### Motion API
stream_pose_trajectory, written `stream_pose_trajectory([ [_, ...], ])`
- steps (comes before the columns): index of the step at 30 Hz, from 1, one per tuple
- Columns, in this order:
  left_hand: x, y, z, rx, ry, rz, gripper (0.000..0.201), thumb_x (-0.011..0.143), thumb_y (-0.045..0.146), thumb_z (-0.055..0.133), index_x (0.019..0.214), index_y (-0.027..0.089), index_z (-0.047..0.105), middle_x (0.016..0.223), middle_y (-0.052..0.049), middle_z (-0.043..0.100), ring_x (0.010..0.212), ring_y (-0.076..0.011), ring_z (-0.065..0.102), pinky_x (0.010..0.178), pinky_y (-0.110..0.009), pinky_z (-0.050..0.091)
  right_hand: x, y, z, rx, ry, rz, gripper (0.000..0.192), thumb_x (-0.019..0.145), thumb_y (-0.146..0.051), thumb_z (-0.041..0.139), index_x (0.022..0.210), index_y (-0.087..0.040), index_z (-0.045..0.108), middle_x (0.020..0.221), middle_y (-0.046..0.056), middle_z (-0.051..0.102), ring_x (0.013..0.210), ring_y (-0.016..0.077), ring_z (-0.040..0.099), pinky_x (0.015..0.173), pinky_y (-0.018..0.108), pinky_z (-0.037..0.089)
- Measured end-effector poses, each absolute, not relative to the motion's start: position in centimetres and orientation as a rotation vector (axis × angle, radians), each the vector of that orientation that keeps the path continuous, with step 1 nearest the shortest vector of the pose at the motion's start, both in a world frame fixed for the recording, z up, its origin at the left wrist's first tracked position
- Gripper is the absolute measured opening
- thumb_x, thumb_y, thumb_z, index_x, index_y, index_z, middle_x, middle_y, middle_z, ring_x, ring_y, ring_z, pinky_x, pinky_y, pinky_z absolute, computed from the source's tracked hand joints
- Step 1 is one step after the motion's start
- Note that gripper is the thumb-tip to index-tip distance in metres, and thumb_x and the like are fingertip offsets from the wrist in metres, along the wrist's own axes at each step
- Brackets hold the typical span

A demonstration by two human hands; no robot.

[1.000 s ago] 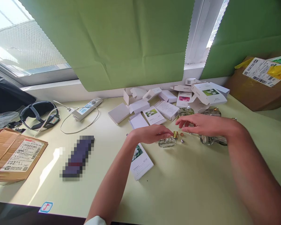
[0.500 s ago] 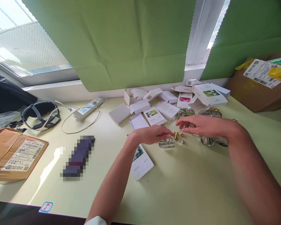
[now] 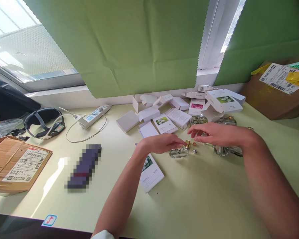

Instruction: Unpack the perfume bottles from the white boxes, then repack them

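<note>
The glass bottle (image 3: 178, 153) is laid left-to-right on the bench (image 3: 189, 196), just under the nearer left hand (image 3: 165, 143), whose grip cannot be told; the right hand (image 3: 208, 132) is held with fingers loosely parted.

Office-like workroom, pale table (image 3: 194, 192), green blind (image 3: 139, 43), labelled carton (image 3: 271, 103)

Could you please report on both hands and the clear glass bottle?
Left hand at glass bottle, grip unclear. Right hand near gold cap. Silver piece close by.
</note>
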State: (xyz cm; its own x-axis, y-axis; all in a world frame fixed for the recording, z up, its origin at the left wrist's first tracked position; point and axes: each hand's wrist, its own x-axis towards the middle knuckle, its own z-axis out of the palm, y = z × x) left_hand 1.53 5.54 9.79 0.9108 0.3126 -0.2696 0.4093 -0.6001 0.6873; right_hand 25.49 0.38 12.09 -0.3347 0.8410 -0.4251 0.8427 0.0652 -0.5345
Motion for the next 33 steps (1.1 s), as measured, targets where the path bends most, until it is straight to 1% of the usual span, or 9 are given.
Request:
stream_pose_trajectory([
  [2, 1.54, 5.50, 9.82, 2.268, 0.514, -0.150, 0.036, 0.101, 0.035, 0.037, 0.123, 0.021, 0.062, 0.104, -0.007, 0.064, 0.087, -0.0148, 0.058, 0.072, -0.025, 0.043, 25.48, 0.41, 12.05, 1.804, 2.298, -1.157, 0.043, 0.086, -0.045, 0.050, 0.125, -0.030, 0.059, 0.125, 0.005, 0.066, 0.101, 0.0263, 0.066, 0.065, 0.029, 0.052],
  [7, 1.57, 5.51, 9.83, 2.270, 0.507, -0.154, 0.037, 0.101, 0.035, 0.037, 0.123, 0.022, 0.063, 0.105, -0.006, 0.064, 0.087, -0.0149, 0.058, 0.072, -0.025, 0.043, 25.61, 0.47, 11.88, 1.776, 2.332, -1.136, 0.040, 0.088, -0.044, 0.048, 0.125, -0.031, 0.059, 0.126, 0.005, 0.066, 0.106, 0.0266, 0.065, 0.075, 0.032, 0.052],
  [14, 1.59, 5.57, 9.72, 2.272, 0.509, -0.165, 0.036, 0.101, 0.038, 0.037, 0.119, 0.021, 0.064, 0.106, -0.006, 0.064, 0.089, -0.0149, 0.058, 0.074, -0.024, 0.043, 25.55, 0.47, 11.85, 1.782, 2.323, -1.162, 0.041, 0.088, -0.044, 0.049, 0.125, -0.029, 0.058, 0.127, 0.005, 0.065, 0.107, 0.0264, 0.063, 0.077, 0.032, 0.052],
  [16, 1.59, 5.56, 9.76, 2.266, 0.512, -0.164, 0.037, 0.101, 0.041, 0.037, 0.119, 0.021, 0.063, 0.104, -0.006, 0.064, 0.088, -0.0153, 0.058, 0.075, -0.025, 0.043, 25.46, 0.50, 11.88, 1.785, 2.319, -1.168, 0.040, 0.089, -0.044, 0.049, 0.125, -0.029, 0.058, 0.126, 0.005, 0.065, 0.107, 0.0260, 0.063, 0.076, 0.032, 0.052],
  [22, 1.66, 5.56, 9.85, 2.274, 0.499, -0.182, 0.039, 0.101, 0.040, 0.034, 0.120, 0.020, 0.062, 0.105, -0.007, 0.063, 0.089, -0.0162, 0.058, 0.075, -0.026, 0.043, 25.36, 0.39, 12.12, 1.814, 2.257, -1.238, 0.040, 0.088, -0.045, 0.049, 0.125, -0.030, 0.057, 0.119, 0.005, 0.066, 0.091, 0.0225, 0.066, 0.059, 0.028, 0.051],
  [26, 1.70, 5.62, 9.76, 2.280, 0.487, -0.200, 0.040, 0.101, 0.041, 0.033, 0.120, 0.019, 0.062, 0.106, -0.008, 0.064, 0.089, -0.0169, 0.058, 0.075, -0.026, 0.043, 25.47, 0.34, 12.02, 1.818, 2.268, -1.239, 0.042, 0.087, -0.045, 0.050, 0.125, -0.031, 0.058, 0.120, 0.005, 0.067, 0.092, 0.0233, 0.066, 0.058, 0.028, 0.050],
  [29, 1.57, 5.60, 9.81, 2.283, 0.514, -0.210, 0.042, 0.101, 0.044, 0.033, 0.121, 0.020, 0.062, 0.106, -0.007, 0.065, 0.090, -0.0171, 0.059, 0.076, -0.026, 0.043, 25.60, 0.32, 12.00, 1.820, 2.266, -1.227, 0.042, 0.087, -0.046, 0.050, 0.126, -0.032, 0.058, 0.121, 0.005, 0.066, 0.089, 0.0228, 0.067, 0.059, 0.029, 0.050],
  [33, 1.38, 5.41, 10.22, 2.298, 0.608, -0.192, 0.044, 0.100, 0.047, 0.035, 0.124, 0.021, 0.061, 0.109, -0.006, 0.065, 0.093, -0.0168, 0.060, 0.076, -0.025, 0.042, 25.94, 0.30, 12.10, 1.842, 2.283, -1.175, 0.041, 0.086, -0.045, 0.050, 0.125, -0.031, 0.059, 0.120, 0.004, 0.067, 0.087, 0.0228, 0.067, 0.062, 0.030, 0.051],
])
